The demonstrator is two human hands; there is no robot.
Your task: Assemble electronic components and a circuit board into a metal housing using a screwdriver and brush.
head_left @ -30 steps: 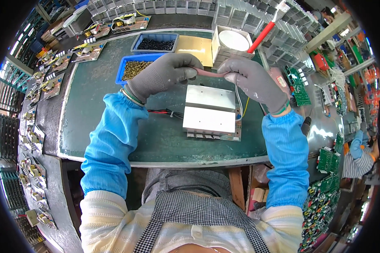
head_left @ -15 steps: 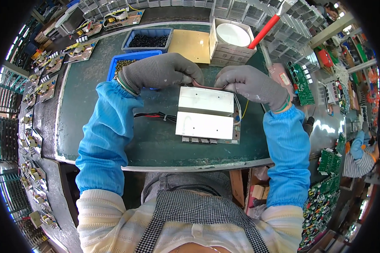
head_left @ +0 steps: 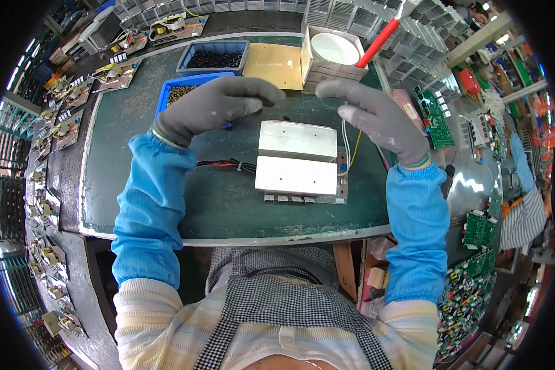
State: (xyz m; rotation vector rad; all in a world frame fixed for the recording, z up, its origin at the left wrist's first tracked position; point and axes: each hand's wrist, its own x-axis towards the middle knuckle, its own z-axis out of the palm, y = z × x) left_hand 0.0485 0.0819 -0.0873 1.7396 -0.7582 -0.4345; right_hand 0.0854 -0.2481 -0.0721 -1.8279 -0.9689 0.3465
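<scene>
Further apart than half a second ago, the left gloved hand (head_left: 219, 106) and right gloved hand (head_left: 385, 120) are held above the surface (head_left: 228, 206), each grip loosely spread. On it, between the blue sleeves (head_left: 156, 203), a circuit board (head_left: 341, 187) is covered by two silvery heat sinks (head_left: 296, 175).

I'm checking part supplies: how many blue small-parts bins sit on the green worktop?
2: a greyish-blue bin holding black parts, and, in front of it, a bright blue bin holding brass-coloured parts, partly covered by the left hand.
</scene>
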